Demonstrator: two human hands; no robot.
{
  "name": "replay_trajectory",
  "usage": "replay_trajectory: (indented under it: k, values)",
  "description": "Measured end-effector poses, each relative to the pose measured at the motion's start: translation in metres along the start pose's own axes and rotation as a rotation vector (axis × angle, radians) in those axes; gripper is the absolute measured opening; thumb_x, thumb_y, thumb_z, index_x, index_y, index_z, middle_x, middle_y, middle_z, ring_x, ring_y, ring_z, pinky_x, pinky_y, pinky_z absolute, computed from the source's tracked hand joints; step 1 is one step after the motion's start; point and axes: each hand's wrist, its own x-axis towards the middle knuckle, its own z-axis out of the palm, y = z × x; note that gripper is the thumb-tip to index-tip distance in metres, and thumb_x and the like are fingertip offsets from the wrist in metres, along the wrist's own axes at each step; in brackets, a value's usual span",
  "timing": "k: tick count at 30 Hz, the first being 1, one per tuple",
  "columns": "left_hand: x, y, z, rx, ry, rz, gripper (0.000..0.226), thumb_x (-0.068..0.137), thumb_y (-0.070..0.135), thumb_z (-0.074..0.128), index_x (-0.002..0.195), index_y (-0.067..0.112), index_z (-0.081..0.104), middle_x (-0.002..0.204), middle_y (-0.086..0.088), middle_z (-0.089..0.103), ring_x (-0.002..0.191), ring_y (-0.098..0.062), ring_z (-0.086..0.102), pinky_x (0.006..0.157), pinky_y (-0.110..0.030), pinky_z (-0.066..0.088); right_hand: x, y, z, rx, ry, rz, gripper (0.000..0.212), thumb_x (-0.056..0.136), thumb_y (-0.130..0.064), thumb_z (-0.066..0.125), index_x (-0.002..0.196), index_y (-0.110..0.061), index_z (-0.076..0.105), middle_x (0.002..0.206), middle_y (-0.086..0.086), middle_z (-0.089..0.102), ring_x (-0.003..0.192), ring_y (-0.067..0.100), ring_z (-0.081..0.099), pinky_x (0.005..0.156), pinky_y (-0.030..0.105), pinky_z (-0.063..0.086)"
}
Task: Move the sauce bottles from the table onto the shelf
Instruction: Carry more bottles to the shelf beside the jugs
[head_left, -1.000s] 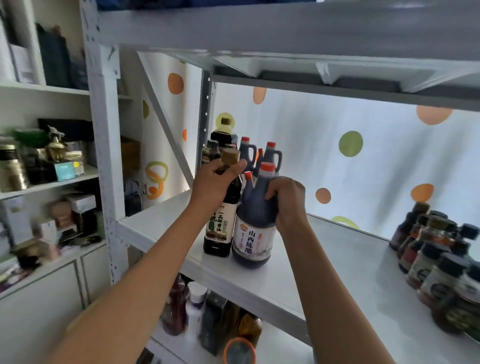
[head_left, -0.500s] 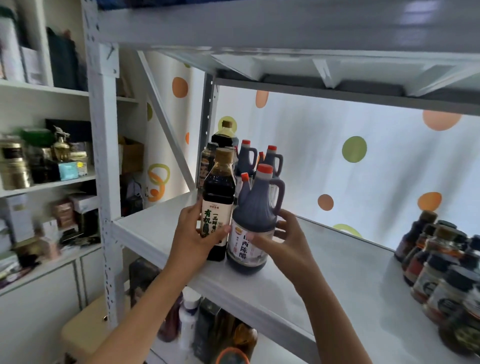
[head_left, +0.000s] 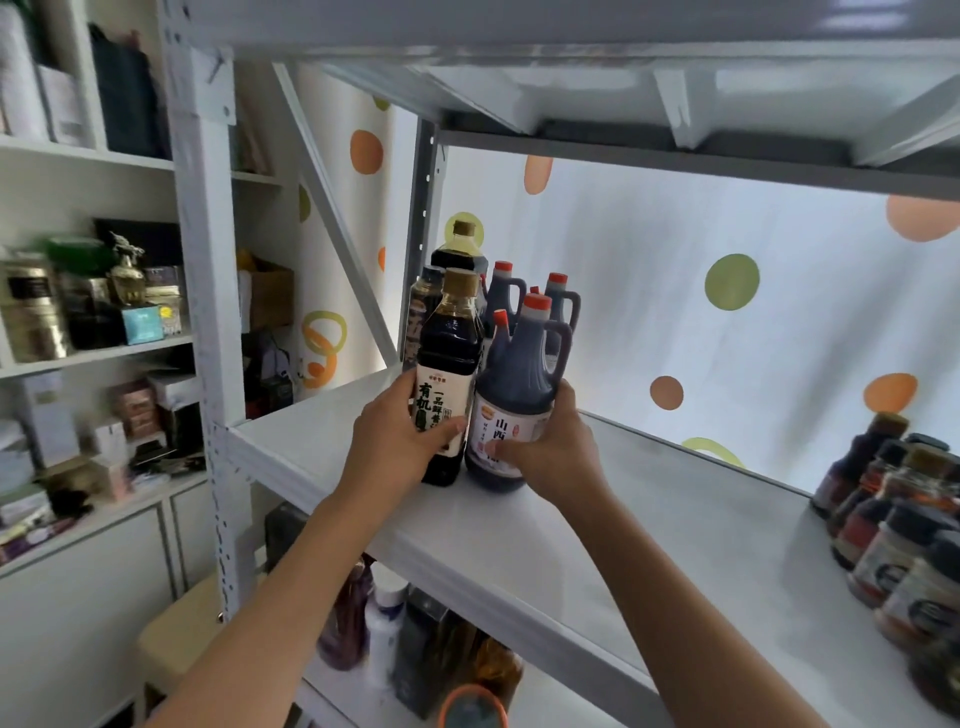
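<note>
Up on the white shelf (head_left: 649, 519), two sauce bottles stand upright and touching near the left end. Left hand (head_left: 400, 441) is wrapped round the tall soy bottle (head_left: 449, 374), right hand (head_left: 556, 447) curls round the handled vinegar jug (head_left: 514, 395). More bottles (head_left: 519, 296) sit right behind, jars (head_left: 898, 530) far right.

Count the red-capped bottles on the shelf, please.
4 red caps show: the jug in the right hand, one just behind it, and two handled jugs further back. More may be hidden.
</note>
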Motion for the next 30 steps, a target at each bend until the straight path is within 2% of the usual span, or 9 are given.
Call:
replay_trajectory:
  k: [2,5,11,15,19,22,25,28,30]
  values:
    - [0.011,-0.006,0.005,0.011,0.011,-0.014,0.064,0.074,0.041,0.08,0.126,0.038,0.043,0.118,0.012,0.065,0.106,-0.012,0.063,0.086,-0.032,0.052,0.012,0.0,0.006,-0.005,0.014,0.013,0.091,0.067,-0.021,0.086,0.14,-0.028,0.032,0.118,-0.004,0.064,0.107,0.023,0.062,0.072,0.028,0.051]
    - [0.029,-0.016,0.008,0.015,0.042,-0.054,0.077,0.074,0.04,0.081,0.132,0.032,0.03,0.132,-0.003,0.059,0.117,-0.024,0.059,0.09,-0.04,0.052,0.028,0.003,0.015,-0.006,0.046,0.016,0.09,0.07,-0.018,0.084,0.141,-0.03,0.029,0.124,-0.001,0.064,0.111,0.026,0.062,0.084,0.038,0.055]
    - [0.067,-0.039,0.007,0.009,0.073,-0.101,0.068,0.075,0.038,0.08,0.128,0.024,0.04,0.128,-0.004,0.06,0.114,-0.025,0.06,0.089,-0.04,0.052,0.062,0.004,0.027,-0.071,0.049,0.019,0.082,0.072,-0.021,0.085,0.133,-0.022,0.031,0.126,0.006,0.063,0.113,0.032,0.06,0.091,0.045,0.054]
    - [0.086,-0.052,0.008,0.027,0.098,-0.089,0.066,0.077,0.038,0.079,0.129,0.022,0.041,0.125,-0.006,0.061,0.111,-0.026,0.06,0.087,-0.04,0.053,0.08,0.009,0.037,-0.063,0.063,0.032,0.071,0.072,-0.022,0.085,0.125,-0.018,0.038,0.123,0.007,0.064,0.112,0.032,0.061,0.09,0.046,0.055]
    - [0.1,-0.061,0.012,0.031,0.116,-0.094,0.065,0.079,0.036,0.077,0.132,0.024,0.041,0.126,-0.004,0.06,0.111,-0.02,0.054,0.085,-0.036,0.048,0.093,0.017,0.045,-0.069,0.085,0.048,0.061,0.073,-0.025,0.084,0.12,-0.014,0.046,0.116,0.007,0.066,0.108,0.031,0.062,0.087,0.044,0.054]
    - [0.104,-0.066,0.017,-0.033,0.101,-0.103,0.065,0.083,0.029,0.075,0.136,0.024,0.038,0.13,-0.004,0.057,0.118,-0.025,0.055,0.093,-0.041,0.049,0.1,0.021,0.05,-0.061,0.107,0.04,0.061,0.073,-0.025,0.084,0.12,-0.014,0.046,0.116,0.007,0.066,0.107,0.031,0.062,0.085,0.042,0.055]
    - [0.104,-0.07,0.022,-0.068,0.073,-0.083,0.066,0.085,0.023,0.071,0.14,0.024,0.033,0.135,-0.005,0.053,0.124,-0.025,0.052,0.094,-0.035,0.046,0.103,0.026,0.056,-0.044,0.116,0.046,0.061,0.075,-0.027,0.082,0.123,-0.013,0.047,0.118,0.008,0.064,0.109,0.031,0.06,0.089,0.047,0.054]
    - [0.105,-0.072,0.026,-0.037,0.054,-0.038,0.071,0.088,0.02,0.069,0.145,0.024,0.027,0.141,-0.004,0.048,0.13,-0.023,0.046,0.095,-0.028,0.039,0.1,0.039,0.067,-0.018,0.127,0.06,0.049,0.077,-0.03,0.08,0.114,-0.011,0.054,0.117,0.009,0.064,0.108,0.03,0.06,0.089,0.044,0.052]
    - [0.104,-0.076,0.028,0.017,0.037,-0.021,0.078,0.09,0.02,0.065,0.15,0.024,0.016,0.148,-0.004,0.041,0.135,-0.022,0.04,0.102,-0.031,0.037,0.097,0.047,0.073,-0.011,0.131,0.068,0.047,0.078,-0.032,0.079,0.113,-0.01,0.056,0.118,0.009,0.064,0.109,0.029,0.06,0.09,0.043,0.051]
